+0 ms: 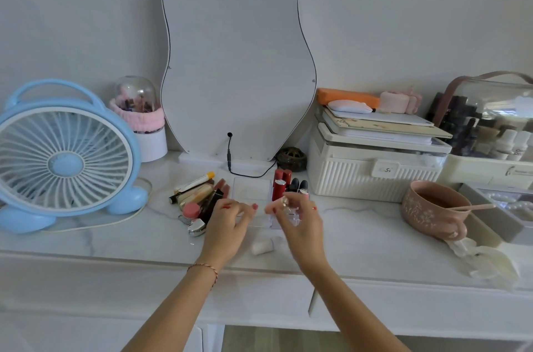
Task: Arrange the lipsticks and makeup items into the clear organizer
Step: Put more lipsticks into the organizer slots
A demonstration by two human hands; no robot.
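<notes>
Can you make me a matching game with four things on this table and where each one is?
Things:
1. round blue plastic fan
2. pink flowered ceramic cup
3. red lipstick tubes
4. loose pile of makeup tubes

Places:
A. standing in the clear plastic organizer
B. far left of the table
C. lying just left of the organizer
D. right side, spoon inside

Pairs: 1-B, 2-D, 3-A, 4-C

A home dressing table: a mirror [236,63] against the wall, cosmetic cases [375,172], a desk fan [65,164] on the marble worktop [115,239].
</notes>
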